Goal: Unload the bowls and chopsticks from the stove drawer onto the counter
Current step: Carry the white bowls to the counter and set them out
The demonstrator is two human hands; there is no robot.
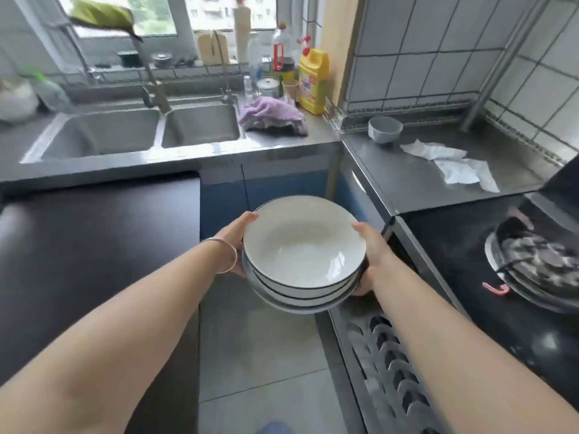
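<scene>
A stack of white bowls with dark rims (302,245) hangs in mid-air over the floor, between the counters. My left hand (235,238) grips the stack's left side, thumb on the top rim. My right hand (374,252) grips its right side, fingers under the stack. The open stove drawer (385,364) with its metal rack sits low at the right, below my right forearm. A small grey bowl (384,129) stands on the steel counter (416,180) at the back right. No chopsticks are visible.
Crumpled white paper (454,164) lies on the steel counter. A gas stove with a pan (539,264) is at the right. The double sink (141,130), a purple cloth (272,115) and a yellow bottle (313,81) are at the back. A dark surface (94,245) lies left.
</scene>
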